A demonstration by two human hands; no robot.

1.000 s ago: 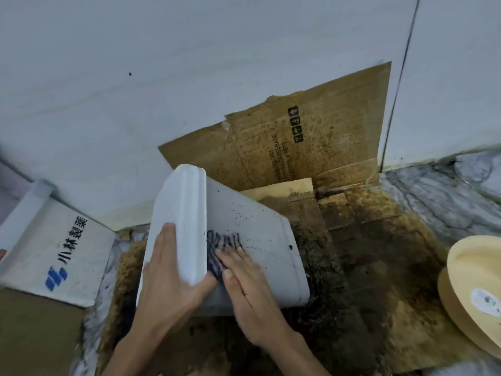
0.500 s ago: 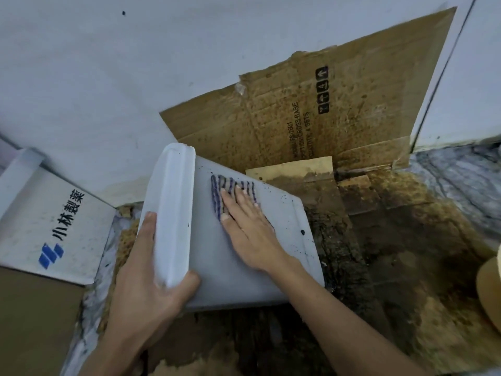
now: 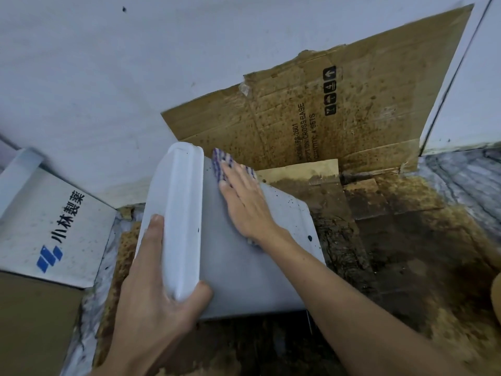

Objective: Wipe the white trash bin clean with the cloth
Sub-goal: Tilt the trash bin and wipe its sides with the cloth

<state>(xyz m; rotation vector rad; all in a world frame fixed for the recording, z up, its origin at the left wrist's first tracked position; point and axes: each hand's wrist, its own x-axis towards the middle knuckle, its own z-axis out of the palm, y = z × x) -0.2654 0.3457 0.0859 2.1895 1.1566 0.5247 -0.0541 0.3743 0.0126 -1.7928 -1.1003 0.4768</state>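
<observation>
The white trash bin [image 3: 244, 272] lies tilted on its side over stained cardboard, its thick rim facing left. My left hand [image 3: 154, 302] grips the near end of the rim, thumb on the bin's side, fingers round the far side of the rim. My right hand [image 3: 245, 202] lies flat with straight fingers on the bin's upper side, pressing a blue-and-white checked cloth [image 3: 221, 162] near the far edge by the rim. Most of the cloth is hidden under the hand. A few dark specks dot the bin's right part.
A dirty brown cardboard sheet [image 3: 339, 115] leans on the white wall behind the bin. Dark wet cardboard [image 3: 393, 240] covers the floor to the right. A white box with blue print [image 3: 54, 226] sits at left. A tan round object [image 3: 496, 297] peeks in at the right edge.
My right hand has slid the cloth along the bin's side away from me, from the near middle to the far edge. My left hand has kept its grip on the rim.
</observation>
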